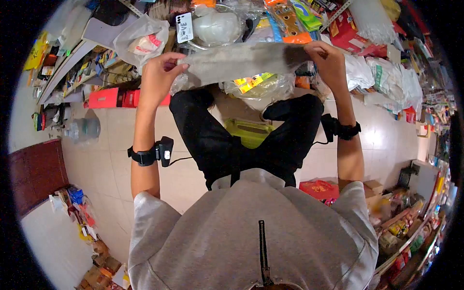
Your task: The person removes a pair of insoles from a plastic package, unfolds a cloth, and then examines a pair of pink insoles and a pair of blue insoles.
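A long grey strip, cloth or thin sheet [241,62], is stretched sideways in front of me above my knees. Its left end is pinched between the thumb and fingers of my left hand [160,81]. At the opposite end, my right hand [327,64] grips the upper corner, fingers closed. The strip hangs nearly level and partly covers the goods behind it. Just beneath it lies a clear plastic bag with a yellow label [253,83]. Past its upper edge are a phone-shaped item [184,27] and a clear plastic-wrapped round item [216,28].
Packaged goods crowd the shelf ahead, including an orange-and-brown packet [286,21]. A white plastic bag [142,41] sits at left, more white bags [386,77] at right. On the floor stand a green basket [251,133], a clear bottle [83,129] and a red bag [319,190].
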`<state>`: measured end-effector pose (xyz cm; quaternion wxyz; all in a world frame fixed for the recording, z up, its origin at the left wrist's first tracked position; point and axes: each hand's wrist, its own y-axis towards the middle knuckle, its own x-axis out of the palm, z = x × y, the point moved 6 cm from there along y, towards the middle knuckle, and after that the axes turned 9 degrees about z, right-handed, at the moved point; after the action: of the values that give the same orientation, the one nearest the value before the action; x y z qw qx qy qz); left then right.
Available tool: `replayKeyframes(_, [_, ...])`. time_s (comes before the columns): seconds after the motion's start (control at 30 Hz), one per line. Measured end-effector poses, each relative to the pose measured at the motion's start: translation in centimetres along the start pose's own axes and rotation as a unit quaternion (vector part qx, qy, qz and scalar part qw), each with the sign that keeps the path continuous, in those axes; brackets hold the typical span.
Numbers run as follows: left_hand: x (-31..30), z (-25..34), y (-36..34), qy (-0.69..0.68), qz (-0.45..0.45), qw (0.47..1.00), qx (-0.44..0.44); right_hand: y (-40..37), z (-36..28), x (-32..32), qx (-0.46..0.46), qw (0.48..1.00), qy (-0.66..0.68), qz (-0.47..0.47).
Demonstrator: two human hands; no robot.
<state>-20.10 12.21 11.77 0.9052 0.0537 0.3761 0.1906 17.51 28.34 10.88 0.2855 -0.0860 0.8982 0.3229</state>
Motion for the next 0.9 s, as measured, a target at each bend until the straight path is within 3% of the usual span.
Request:
replayKeyframes(0.1, [-0.6,0.5,0.6,0.024,0.003,0.999,-0.027,0.8,0.4,-0.2,0.018,1.000,-0.002,-0.010])
replayKeyframes(0.17, [-1.1,0.7,1.3,-0.008,0.009,1.000,-0.009,1.7,0.5,-0.5,0.110,0.994,0.017,-0.002])
replayKeyframes(0.27, [-1.8,0.9,2.6,-0.037,0.029,0.998,0.039,2.9,-0.5,-1.0,0.083,0.996,-0.010,-0.011])
replayKeyframes(0.3, [-1.8,0.7,2.5,-0.003,0.002,1.000,-0.019,3.2,-0.3,-0.8,0.083,0.996,-0.010,-0.010])
replayKeyframes(0.33, [-1.9,0.4,2.8,-0.004,0.001,1.000,-0.017,3.5,-0.4,-0.8,0.059,0.998,0.005,-0.004])
replayKeyframes(0.4, [-2.8,1.6,3.3,-0.009,0.072,0.988,0.135,4.0,-0.4,-1.1,0.036,0.999,0.017,0.006])
replayKeyframes(0.43, [-2.8,1.5,3.5,-0.102,0.076,0.984,0.127,4.3,-0.9,-1.2,-0.022,0.999,0.030,0.022])
replayKeyframes(0.47, [-2.6,1.6,3.6,-0.104,0.075,0.983,0.131,4.4,-1.5,-1.6,-0.081,0.995,0.042,0.039])
replayKeyframes(0.53, [-3.5,1.4,2.7,-0.176,0.134,0.975,0.006,4.2,-2.5,-1.6,-0.059,0.997,0.048,0.008])
replayKeyframes(0.57, [-3.2,2.4,2.0,-0.182,0.192,0.964,0.013,4.0,-2.5,-1.7,0.005,0.997,0.071,0.013])
replayKeyframes(0.6, [-2.8,2.8,1.6,-0.182,0.192,0.964,0.013,3.8,-2.5,-1.2,0.070,0.993,0.095,0.014])
replayKeyframes(0.63, [-2.8,3.2,1.4,-0.160,0.223,0.961,0.023,3.8,-2.9,-0.5,0.070,0.993,0.094,0.015])
replayKeyframes(0.7, [-2.3,4.0,1.0,-0.122,0.282,0.950,0.063,3.6,-4.3,-0.5,0.006,0.987,0.056,0.150])
replayKeyframes(0.8, [-1.4,2.5,1.3,-0.081,0.306,0.948,0.021,3.1,-4.8,1.1,-0.050,0.977,-0.034,0.202])
replayKeyframes(0.9, [-0.9,2.1,1.2,-0.103,0.322,0.941,0.014,2.6,-3.7,2.4,-0.056,0.979,-0.060,0.188])
